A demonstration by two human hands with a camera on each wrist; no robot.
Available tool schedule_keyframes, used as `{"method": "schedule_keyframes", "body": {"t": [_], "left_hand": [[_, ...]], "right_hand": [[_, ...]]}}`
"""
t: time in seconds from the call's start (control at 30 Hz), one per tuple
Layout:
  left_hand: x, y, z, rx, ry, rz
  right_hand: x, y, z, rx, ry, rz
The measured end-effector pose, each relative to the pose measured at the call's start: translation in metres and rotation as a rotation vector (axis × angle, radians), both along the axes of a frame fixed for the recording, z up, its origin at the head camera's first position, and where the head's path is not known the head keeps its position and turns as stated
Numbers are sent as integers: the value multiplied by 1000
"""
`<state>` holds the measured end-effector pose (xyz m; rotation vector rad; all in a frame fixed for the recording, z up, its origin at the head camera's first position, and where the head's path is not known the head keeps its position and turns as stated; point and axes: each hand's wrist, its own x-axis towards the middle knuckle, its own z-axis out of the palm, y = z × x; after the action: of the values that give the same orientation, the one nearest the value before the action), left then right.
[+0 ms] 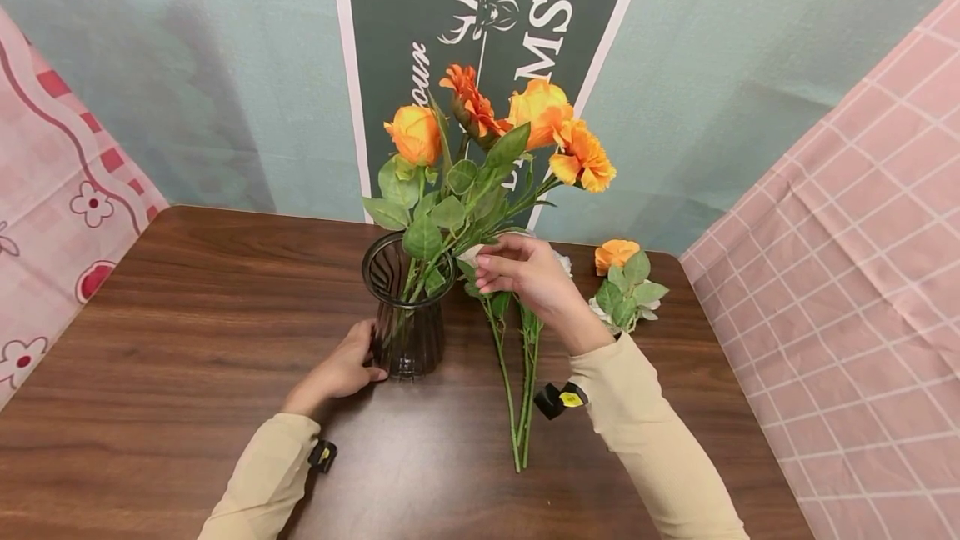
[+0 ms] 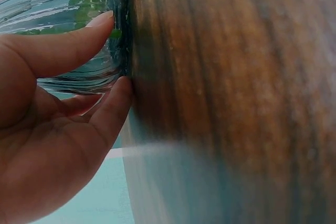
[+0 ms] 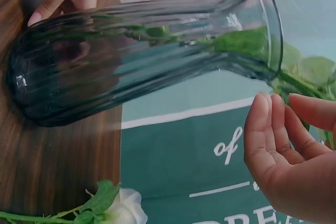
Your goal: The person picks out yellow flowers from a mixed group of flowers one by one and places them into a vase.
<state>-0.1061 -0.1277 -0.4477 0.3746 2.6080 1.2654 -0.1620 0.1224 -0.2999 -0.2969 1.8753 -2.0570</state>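
Observation:
A dark ribbed glass vase [image 1: 408,340] stands upright on the table. Several orange flowers [image 1: 543,111] with green leaves lean out of it, mostly to the right. My left hand [image 1: 347,365] grips the vase low down; the left wrist view shows its thumb [image 2: 79,45] along the glass near the base. Beside the vase's rim is my right hand [image 1: 528,273], by the leaning stems. In the right wrist view its fingers [image 3: 265,129] are loosely bent, with a gap to the thumb, and seem to hold nothing. White roses [image 3: 128,208] lie below it, partly hidden in the head view.
Long green stems [image 1: 525,390] lie on the table right of the vase, pointing toward me. Farther right lie an orange rose [image 1: 617,255] and pale flowers with leaves. A printed cloth backdrop [image 1: 285,90] rises behind the table, with pink cloth [image 1: 847,273] at the right.

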Motion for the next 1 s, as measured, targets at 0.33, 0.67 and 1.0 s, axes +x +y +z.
{"method": "schedule_keyframes", "body": {"t": [0.33, 0.67, 1.0], "left_hand": [[0, 0, 1, 0, 9, -3], [0, 1, 1, 14, -21, -2], [0, 0, 1, 18, -12, 0]], "right_hand": [[1, 31, -13, -54, -20, -107], [4, 68, -32, -40, -49, -197], [11, 104, -46, 54, -80, -258]]}}
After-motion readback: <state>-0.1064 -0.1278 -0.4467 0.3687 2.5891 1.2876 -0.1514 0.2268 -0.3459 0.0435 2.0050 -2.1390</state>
